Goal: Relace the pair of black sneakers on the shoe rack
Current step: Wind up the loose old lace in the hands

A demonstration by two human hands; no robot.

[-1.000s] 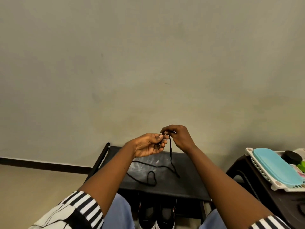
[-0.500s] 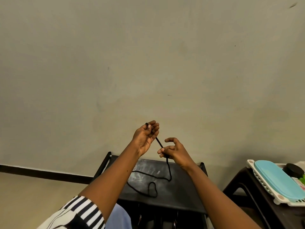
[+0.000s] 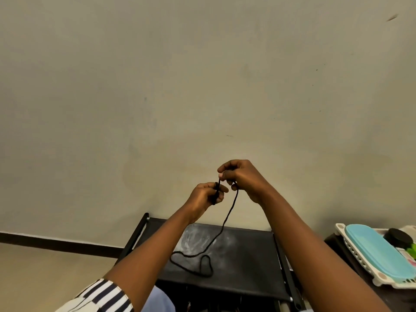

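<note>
Above the shoe rack (image 3: 247,271), our left hand (image 3: 206,195) and right hand (image 3: 246,180) each have a pinching grip on the black lace (image 3: 231,206). It seems light and limp, so we should hold it near the tip.

The one camera rides on the person's head, looking forward and a little down. The wall (image 3: 202,86) fills most of the view. The rack (image 3: 247,262) sits low and centre, seen from above, its front cut by the bottom edge. Both forearms enter from the bottom corners, close to the lens. The left hand (image 3: 206,194) and right hand (image 3: 244,179) meet mid-frame on a lace (image 3: 225,224). A tray (image 3: 360,266) is clipped at the right edge.
</note>
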